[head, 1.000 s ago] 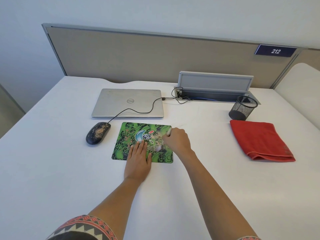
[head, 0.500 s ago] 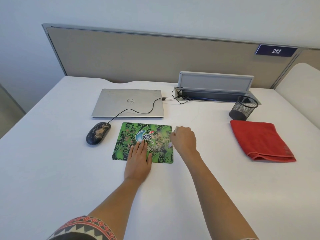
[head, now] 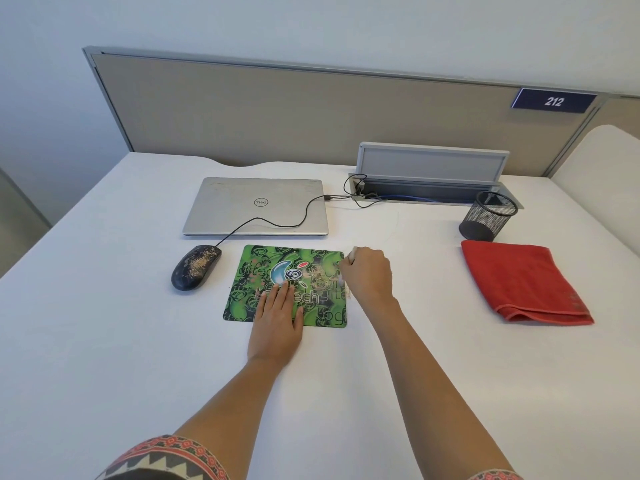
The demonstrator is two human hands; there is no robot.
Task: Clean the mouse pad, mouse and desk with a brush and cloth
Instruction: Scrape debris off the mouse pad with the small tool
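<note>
Pins green patterned mouse pad (head: pixel 254 271) with flat left fingers (head: pixel 282 297), grips pale brush (head: pixel 352 254) in curled right fingers (head: pixel 362 270); crumb-speckled black mouse (head: pixel 195 268), red cloth (head: pixel 519 282) untouched.

One mouse (head: pixel 196 268), one pad (head: pixel 252 271), one cloth (head: pixel 519 282)

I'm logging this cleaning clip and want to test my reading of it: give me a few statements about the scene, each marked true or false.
1. The left hand lies flat on the pad. True.
2. The right hand holds the cloth. False: it grips the brush at the pad's right edge; the cloth lies folded, apart to the right.
3. The mouse has specks on it. True.
4. The laptop is open. False: its lid is shut.
5. The mouse sits right of the pad. False: it sits left of it.
</note>
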